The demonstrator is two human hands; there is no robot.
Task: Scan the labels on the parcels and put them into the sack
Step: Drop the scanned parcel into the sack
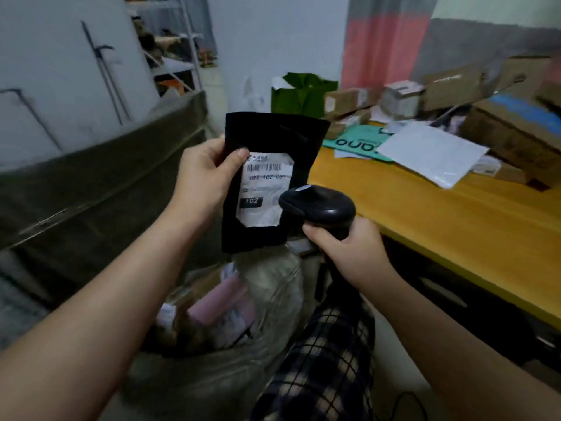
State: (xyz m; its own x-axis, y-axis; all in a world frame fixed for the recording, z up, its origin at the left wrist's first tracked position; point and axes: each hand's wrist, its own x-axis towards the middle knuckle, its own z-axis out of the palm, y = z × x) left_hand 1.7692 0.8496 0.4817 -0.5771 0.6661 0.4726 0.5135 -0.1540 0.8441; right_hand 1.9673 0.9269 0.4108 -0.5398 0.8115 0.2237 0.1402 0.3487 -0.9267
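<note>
Pinching the black parcel by its left edge, the left hand holds it above the sack. White label: barcode, "102-102", boxed "102". Right hand grips the scanner beside the label.

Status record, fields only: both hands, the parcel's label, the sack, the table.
left hand: holds black parcel by its left edge, thumb on label
right hand: grips black scanner, head at label's lower right
label: white, barcode facing camera
sack: open below black parcel, parcels inside
table: cardboard boxes and flat mailers on it
</note>
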